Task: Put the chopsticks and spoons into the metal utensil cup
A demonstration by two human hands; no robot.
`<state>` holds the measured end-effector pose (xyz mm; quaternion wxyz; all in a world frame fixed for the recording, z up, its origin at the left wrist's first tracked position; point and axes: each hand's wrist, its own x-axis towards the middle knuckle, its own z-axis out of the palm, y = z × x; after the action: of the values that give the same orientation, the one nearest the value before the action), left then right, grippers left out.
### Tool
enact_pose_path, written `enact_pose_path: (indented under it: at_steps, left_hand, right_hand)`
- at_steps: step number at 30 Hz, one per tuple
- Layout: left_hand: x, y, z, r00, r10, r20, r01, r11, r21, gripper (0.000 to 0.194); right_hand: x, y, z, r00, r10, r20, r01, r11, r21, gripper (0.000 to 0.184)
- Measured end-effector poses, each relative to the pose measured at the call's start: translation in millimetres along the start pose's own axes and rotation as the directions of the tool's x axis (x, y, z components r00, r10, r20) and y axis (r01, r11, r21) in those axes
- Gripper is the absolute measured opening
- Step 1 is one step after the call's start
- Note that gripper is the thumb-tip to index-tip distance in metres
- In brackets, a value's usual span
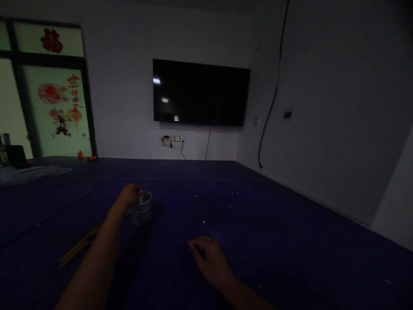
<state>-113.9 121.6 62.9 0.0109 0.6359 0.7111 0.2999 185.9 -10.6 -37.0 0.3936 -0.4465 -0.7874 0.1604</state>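
My left hand (130, 193) reaches to the rim of a grey, round, cup-like container (142, 214) on the dark purple surface. Its closed fingers pinch a small whitish piece (141, 198) at the container's opening; the dim light hides what kind of thing it is. Lower down and to the right, my right hand (209, 258) is just over the surface, thumb and forefinger brought together. Whatever may be between those fingertips is too small and dark to make out. A small white scrap (203, 221) lies beyond the right hand.
Several thin yellowish sticks (80, 246) lie beside my left forearm. More tiny white bits (229, 206) are scattered on the purple surface (180, 181). Clear plastic sheeting (32, 173) and small orange items (92, 158) are at the far left. A black cable (271, 107) hangs along the right wall.
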Motion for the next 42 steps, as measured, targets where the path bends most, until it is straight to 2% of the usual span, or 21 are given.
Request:
enact_pose_path:
  at_steps: [8,21,28,30,32,33,34,36,37,38,39,40,42]
  left_hand:
    - [0.5,-1.7,0.4,0.999,-0.008,-0.031,0.009,1.0,0.024,0.013]
    - [-1.5,3.5,2.4,0.993,-0.001,-0.122,-0.01,0.996,-0.09,0.024]
    - [-2.1,10.5,-13.3,0.969,-0.009,-0.245,-0.034,0.985,-0.171,0.021]
    - [-3.5,15.3,-21.2,0.954,-0.013,-0.301,-0.049,0.979,-0.197,0.024]
    - [-6.6,20.9,-30.6,0.916,-0.034,-0.4,-0.064,0.971,-0.228,0.027]
    - [-8.9,23.5,-36.0,0.885,-0.053,-0.462,-0.068,0.968,-0.242,0.028]
    - [-11.7,25.7,-41.8,0.836,-0.084,-0.542,-0.071,0.964,-0.258,0.028]
    - [-18.0,27.9,-54.3,0.757,-0.139,-0.638,-0.051,0.961,-0.27,0.031]
    - [-21.1,27.4,-60.6,0.729,-0.165,-0.665,-0.027,0.963,-0.268,0.032]
    - [-23.8,25.9,-66.4,0.719,-0.187,-0.669,0.017,0.968,-0.252,0.033]
    - [-25.8,23.1,-71.4,0.73,-0.209,-0.651,0.082,0.972,-0.22,0.033]
    - [-26.8,19.3,-75.2,0.761,-0.232,-0.606,0.162,0.972,-0.168,0.033]
    - [-25.6,9.4,-78.5,0.851,-0.273,-0.449,0.275,0.959,-0.061,0.029]
  right_hand:
    - [-0.3,2.0,0.5,1.0,-0.006,-0.004,0.006,1.0,-0.012,0.028]
    - [0.2,-0.3,-1.1,1.0,0.002,0.007,-0.002,1.0,0.006,0.027]
    - [0.0,-2.0,-1.3,1.0,0.023,0.013,-0.023,0.999,-0.024,0.027]
    - [-0.2,-2.4,-1.4,1.0,0.013,0.009,-0.013,1.0,-0.013,0.027]
    - [-0.3,-2.6,-1.6,1.0,0.0,0.004,0.0,1.0,-0.005,0.028]
    - [-0.4,-2.6,-1.7,1.0,-0.004,0.002,0.004,1.0,-0.005,0.028]
    - [-0.4,-2.6,-1.8,1.0,-0.007,0.002,0.007,1.0,-0.007,0.028]
    - [-0.4,-2.4,-1.7,1.0,-0.004,0.001,0.004,1.0,-0.009,0.028]
    - [-0.5,-2.2,-1.5,1.0,-0.002,0.0,0.002,1.0,-0.011,0.028]
    - [-0.5,-2.1,-1.2,1.0,-0.001,-0.001,0.001,1.0,-0.012,0.028]
    - [-0.5,-1.9,-0.9,1.0,-0.003,-0.002,0.003,1.0,-0.011,0.029]
    - [-0.5,-1.8,-0.6,1.0,-0.005,-0.004,0.005,1.0,-0.01,0.029]
    - [-0.4,-1.6,-0.1,1.0,-0.007,-0.007,0.007,1.0,-0.01,0.029]
